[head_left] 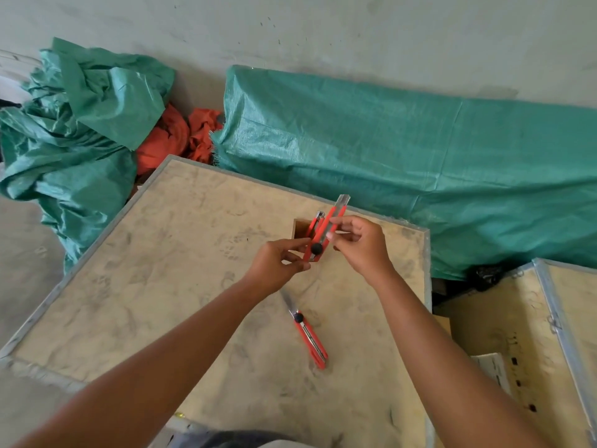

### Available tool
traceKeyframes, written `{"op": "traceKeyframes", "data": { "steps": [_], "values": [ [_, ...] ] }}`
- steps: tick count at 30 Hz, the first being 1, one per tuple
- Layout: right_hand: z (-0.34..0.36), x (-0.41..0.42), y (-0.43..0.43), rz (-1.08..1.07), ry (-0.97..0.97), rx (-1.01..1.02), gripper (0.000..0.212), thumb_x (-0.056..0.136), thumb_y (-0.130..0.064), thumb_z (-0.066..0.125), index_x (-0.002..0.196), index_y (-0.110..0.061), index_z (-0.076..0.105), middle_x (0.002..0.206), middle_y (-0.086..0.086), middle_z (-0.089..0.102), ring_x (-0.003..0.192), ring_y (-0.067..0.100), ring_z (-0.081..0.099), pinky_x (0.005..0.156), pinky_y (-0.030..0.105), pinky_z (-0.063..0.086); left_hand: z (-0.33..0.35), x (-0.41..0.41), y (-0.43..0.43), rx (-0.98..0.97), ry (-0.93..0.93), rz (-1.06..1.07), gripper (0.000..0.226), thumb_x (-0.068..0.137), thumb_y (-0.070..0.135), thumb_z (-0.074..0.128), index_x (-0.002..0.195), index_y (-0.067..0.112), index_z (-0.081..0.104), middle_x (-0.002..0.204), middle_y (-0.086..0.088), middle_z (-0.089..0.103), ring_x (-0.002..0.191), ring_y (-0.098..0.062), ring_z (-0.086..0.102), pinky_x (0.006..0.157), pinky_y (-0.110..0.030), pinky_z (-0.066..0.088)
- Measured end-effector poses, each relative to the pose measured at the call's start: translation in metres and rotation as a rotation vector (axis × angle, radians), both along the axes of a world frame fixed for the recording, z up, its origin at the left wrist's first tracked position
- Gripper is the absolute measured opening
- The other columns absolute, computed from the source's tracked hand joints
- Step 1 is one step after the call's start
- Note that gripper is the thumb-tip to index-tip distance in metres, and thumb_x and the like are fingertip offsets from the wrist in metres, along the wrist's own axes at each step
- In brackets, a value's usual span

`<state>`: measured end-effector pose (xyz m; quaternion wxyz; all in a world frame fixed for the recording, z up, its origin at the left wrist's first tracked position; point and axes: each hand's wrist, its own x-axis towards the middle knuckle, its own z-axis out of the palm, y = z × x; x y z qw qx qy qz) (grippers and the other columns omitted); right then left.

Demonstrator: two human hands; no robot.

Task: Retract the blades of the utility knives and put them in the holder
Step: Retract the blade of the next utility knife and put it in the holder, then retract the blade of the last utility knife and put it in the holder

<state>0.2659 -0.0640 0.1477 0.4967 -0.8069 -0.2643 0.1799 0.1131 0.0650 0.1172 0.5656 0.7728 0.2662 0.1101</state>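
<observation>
Both my hands hold one red utility knife above the wooden crate top. My left hand pinches its lower end near the black knob. My right hand grips the upper body, where a short length of blade tip sticks out. Just behind it stands a small wooden holder with another red knife upright inside. A third red knife lies flat on the crate nearer me, its blade extended toward my hands.
Green tarpaulin covers bulky shapes behind and left of the crate, with orange cloth between them. A second wooden crate with metal edging stands at the right. Concrete floor shows at the left.
</observation>
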Motion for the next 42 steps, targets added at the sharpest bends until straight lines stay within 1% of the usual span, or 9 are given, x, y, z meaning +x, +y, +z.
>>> {"op": "traceKeyframes", "data": {
  "steps": [4,7,9,12,17,25,35,39,42],
  "values": [
    [-0.011,0.025,0.026,-0.048,-0.095,-0.009,0.023,0.082,-0.004,0.08,0.1,-0.019,0.079,0.106,0.004,0.079,0.095,0.014,0.074,0.087,0.035,0.062,-0.015,0.032,0.024,0.12,0.071,0.04,0.063,0.071,0.015,0.088,0.128,0.03,0.065,0.112,0.013,0.068,0.101,-0.01,0.066,0.092,-0.031,0.052],
    [-0.028,0.033,0.046,-0.062,-0.195,-0.061,0.021,0.083,-0.002,0.078,0.098,-0.016,0.08,0.103,0.003,0.08,0.078,0.004,0.072,0.075,0.008,0.054,-0.033,0.052,0.042,0.224,0.205,0.065,0.082,0.072,0.019,0.088,0.143,0.02,0.049,0.145,-0.004,0.053,0.133,-0.024,0.049,0.107,-0.032,0.038],
    [-0.04,0.035,0.058,-0.063,-0.225,-0.104,0.02,0.086,-0.003,0.076,0.1,-0.016,0.081,0.103,0.003,0.081,0.08,0.01,0.074,0.073,0.005,0.051,-0.045,0.062,0.049,0.242,0.305,0.064,0.093,0.073,0.023,0.087,0.15,0.016,0.037,0.155,-0.008,0.042,0.141,-0.025,0.04,0.112,-0.033,0.033],
    [-0.058,0.033,0.073,-0.033,-0.214,-0.152,0.023,0.089,-0.002,0.072,0.105,-0.016,0.081,0.107,0.005,0.08,0.091,0.02,0.076,0.087,0.025,0.058,-0.059,0.076,0.05,0.159,0.34,0.053,0.092,0.074,0.02,0.086,0.15,0.01,0.036,0.15,-0.012,0.048,0.136,-0.03,0.047,0.11,-0.037,0.039],
    [-0.081,0.032,0.086,0.03,-0.188,-0.242,0.027,0.091,0.001,0.068,0.108,-0.016,0.081,0.111,0.007,0.079,0.101,0.022,0.073,0.09,0.02,0.051,-0.073,0.086,0.049,0.083,0.296,0.054,0.057,0.08,0.008,0.078,0.132,0.017,0.058,0.117,-0.011,0.072,0.109,-0.031,0.066,0.093,-0.041,0.055],
    [-0.086,0.035,0.087,0.066,-0.18,-0.247,0.03,0.093,0.003,0.064,0.111,-0.016,0.079,0.113,0.007,0.078,0.101,0.021,0.073,0.096,0.024,0.054,-0.076,0.084,0.048,0.04,0.252,0.082,0.062,0.079,0.008,0.078,0.136,0.019,0.056,0.116,-0.008,0.072,0.108,-0.025,0.067,0.089,-0.036,0.055],
    [-0.081,0.017,0.042,0.041,-0.228,-0.145,0.027,0.09,0.001,0.069,0.112,-0.013,0.078,0.11,0.003,0.079,0.088,0.01,0.07,0.085,0.015,0.052,-0.071,0.044,0.028,0.021,0.307,0.165,0.078,0.081,0.018,0.08,0.148,0.015,0.042,0.147,-0.005,0.053,0.126,-0.021,0.056,0.095,-0.029,0.046],
    [-0.099,0.0,0.004,0.051,-0.066,-0.246,0.027,0.092,-0.001,0.068,0.114,-0.015,0.076,0.112,0.001,0.077,0.084,0.004,0.067,0.07,-0.002,0.044,-0.08,0.002,0.0,0.001,0.347,0.199,0.073,0.08,0.022,0.081,0.145,0.019,0.047,0.143,-0.005,0.056,0.125,-0.019,0.057,0.093,-0.032,0.051],
    [-0.115,-0.015,-0.02,0.111,0.058,-0.333,0.026,0.092,-0.005,0.069,0.114,-0.017,0.077,0.109,0.003,0.077,0.077,0.004,0.067,0.067,0.007,0.05,-0.098,-0.031,-0.037,0.008,0.388,0.213,0.071,0.079,0.021,0.082,0.142,0.015,0.051,0.141,-0.008,0.056,0.128,-0.022,0.054,0.101,-0.034,0.049]
  ]
}}
